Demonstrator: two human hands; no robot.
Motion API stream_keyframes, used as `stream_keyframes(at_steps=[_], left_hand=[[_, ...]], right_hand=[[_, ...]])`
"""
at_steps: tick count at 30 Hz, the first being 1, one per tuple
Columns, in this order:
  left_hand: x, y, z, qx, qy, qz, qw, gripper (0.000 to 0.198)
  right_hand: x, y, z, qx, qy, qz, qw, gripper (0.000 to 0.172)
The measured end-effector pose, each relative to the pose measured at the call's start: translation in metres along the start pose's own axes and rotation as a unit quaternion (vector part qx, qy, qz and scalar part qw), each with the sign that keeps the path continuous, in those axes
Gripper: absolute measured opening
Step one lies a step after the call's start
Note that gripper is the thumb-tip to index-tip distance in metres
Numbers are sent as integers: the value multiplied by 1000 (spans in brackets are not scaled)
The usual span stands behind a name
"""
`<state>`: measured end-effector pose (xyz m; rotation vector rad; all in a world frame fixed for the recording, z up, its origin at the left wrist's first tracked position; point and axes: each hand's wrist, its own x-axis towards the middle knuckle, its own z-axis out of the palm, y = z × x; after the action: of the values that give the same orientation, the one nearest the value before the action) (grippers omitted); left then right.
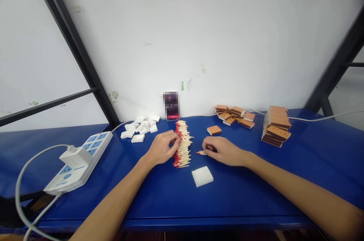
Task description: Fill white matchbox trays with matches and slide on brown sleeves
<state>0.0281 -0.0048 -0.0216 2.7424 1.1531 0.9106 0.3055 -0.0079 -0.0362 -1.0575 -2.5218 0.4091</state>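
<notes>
A long heap of matches (184,146) lies in the middle of the blue table, red heads to the left and pale sticks to the right. At the heap's left edge, my left hand (162,145) has thumb and fingers pinched together among the match heads. How many matches it grips is hidden. To the right of the heap, my right hand (223,151) is closed around a small bunch of matches (201,152), their heads poking out leftward. Between my forearms lies a white matchbox tray (202,176), near both hands.
White trays (138,138) are scattered at back left. A brown matchbox sleeve (214,130) lies alone beyond my right hand, with a pile of matchboxes (236,115) behind and a stack (275,125) farther right. A phone (171,106) leans on the wall; a power strip (82,165) is left.
</notes>
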Motion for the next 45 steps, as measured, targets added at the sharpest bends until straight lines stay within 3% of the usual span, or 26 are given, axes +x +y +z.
stream_keyframes(at_steps=[11, 17, 27, 32, 40, 42, 45], left_hand=[[-1, -3, 3, -4, -2, -12, 1000, 32], [-1, -3, 3, 6, -6, -13, 1000, 33], [1, 0, -11, 17, -26, -4, 1000, 25], [-1, -6, -13, 22, -20, -28, 999, 28], [-2, -9, -16, -3, -10, -65, 998, 26], [-1, -2, -18, -63, -44, -79, 994, 26], [0, 10, -20, -193, -150, -94, 965, 22]], right_hand=[[0, -1, 2, 4, 17, -19, 1000, 8], [0, -7, -2, 22, -11, -16, 1000, 10], [-1, -7, -1, 33, -13, -15, 999, 15], [1, -1, 2, -12, 35, 27, 999, 16], [2, 1, 5, -22, 20, 26, 999, 16], [3, 3, 6, -22, 19, 25, 999, 15], [3, 4, 7, -20, 20, 21, 999, 14]])
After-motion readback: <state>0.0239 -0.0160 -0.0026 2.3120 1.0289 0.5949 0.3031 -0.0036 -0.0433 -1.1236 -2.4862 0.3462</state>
